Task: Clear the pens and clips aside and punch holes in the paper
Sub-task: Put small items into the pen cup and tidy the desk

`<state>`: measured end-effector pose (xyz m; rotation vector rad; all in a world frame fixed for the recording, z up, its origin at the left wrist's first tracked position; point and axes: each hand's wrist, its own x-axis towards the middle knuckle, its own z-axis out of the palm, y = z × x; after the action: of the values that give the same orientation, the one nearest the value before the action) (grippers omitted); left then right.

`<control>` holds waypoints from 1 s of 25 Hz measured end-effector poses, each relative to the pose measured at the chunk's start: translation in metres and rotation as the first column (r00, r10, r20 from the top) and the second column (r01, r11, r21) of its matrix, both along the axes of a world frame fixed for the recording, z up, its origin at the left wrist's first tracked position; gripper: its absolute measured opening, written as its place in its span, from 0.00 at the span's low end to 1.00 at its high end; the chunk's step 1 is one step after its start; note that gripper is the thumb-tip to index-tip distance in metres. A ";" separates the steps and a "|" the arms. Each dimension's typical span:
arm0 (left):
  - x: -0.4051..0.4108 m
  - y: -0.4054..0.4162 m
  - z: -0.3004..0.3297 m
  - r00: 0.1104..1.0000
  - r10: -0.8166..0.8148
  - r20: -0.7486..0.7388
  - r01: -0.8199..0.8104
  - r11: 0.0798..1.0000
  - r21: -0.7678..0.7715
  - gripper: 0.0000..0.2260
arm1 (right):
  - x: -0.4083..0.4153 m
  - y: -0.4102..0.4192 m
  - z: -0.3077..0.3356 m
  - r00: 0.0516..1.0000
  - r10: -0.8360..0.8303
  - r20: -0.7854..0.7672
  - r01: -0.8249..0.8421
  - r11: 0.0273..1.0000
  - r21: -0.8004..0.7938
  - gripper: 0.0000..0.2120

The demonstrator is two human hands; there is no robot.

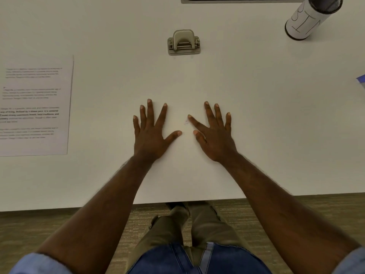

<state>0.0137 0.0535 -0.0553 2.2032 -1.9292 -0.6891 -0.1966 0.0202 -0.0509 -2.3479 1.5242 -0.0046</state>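
Nearest, below the desk's front edge, lie a carpeted floor (pixel 49 230) and the person's legs in olive trousers (pixel 197 220). Two hands rest flat, palms down, on the white desk (pixel 276 135): the left hand (pixel 151 133) and the right hand (pixel 214 135), just beside each other, fingers (pixel 150 111) spread wide and holding nothing. One printed sheet of paper (pixel 35 107) lies well apart to the left, running off the picture's edge. Farther out, centred, stands one beige hole punch (pixel 184 43), untouched. A blue scrap (pixel 361 79) shows at the right edge. Farthest, at the upper right, stands one cylindrical holder (pixel 313 17) wrapped in marked white paper; its contents cannot be made out.
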 end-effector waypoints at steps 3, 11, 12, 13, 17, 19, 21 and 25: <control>-0.004 -0.030 0.005 0.993 0.103 -0.060 -0.100 0.994 0.038 0.46 | -0.013 -0.005 0.001 0.973 -0.168 0.160 0.159 0.985 0.067 0.24; -0.002 -0.045 0.014 0.948 0.197 -0.250 -0.203 0.979 -0.001 0.43 | -0.005 -0.003 0.008 0.865 -0.238 0.441 0.241 0.969 0.050 0.19; 0.002 -0.038 0.015 0.932 0.214 -0.291 -0.230 0.973 -0.022 0.41 | 0.003 -0.004 0.011 0.875 -0.217 0.433 0.212 0.975 0.060 0.19; 0.007 -0.032 0.017 0.918 0.230 -0.323 -0.256 0.966 -0.040 0.38 | 0.012 -0.005 0.015 0.897 -0.189 0.399 0.176 0.982 0.069 0.19; 0.014 -0.008 0.021 0.884 0.268 -0.384 -0.322 0.943 -0.082 0.32 | 0.044 -0.004 0.025 0.972 -0.073 0.223 0.067 0.997 0.034 0.15; 0.014 -0.001 0.024 0.880 0.272 -0.389 -0.331 0.939 -0.091 0.31 | 0.051 -0.004 0.031 0.980 -0.080 0.180 0.075 0.997 0.035 0.10; 0.013 0.006 0.025 0.876 0.276 -0.396 -0.337 0.937 -0.093 0.31 | 0.053 -0.007 0.035 0.991 -0.084 0.101 0.080 0.996 0.041 0.10; 0.010 0.018 0.027 0.853 0.293 -0.433 -0.364 0.927 -0.090 0.31 | 0.061 -0.013 0.044 0.994 0.085 -0.065 -0.084 0.996 0.024 0.11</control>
<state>0.0235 0.0715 -0.0279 2.0083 -1.3111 -0.8163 -0.1351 0.0070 -0.0070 -2.4158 1.4461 0.1101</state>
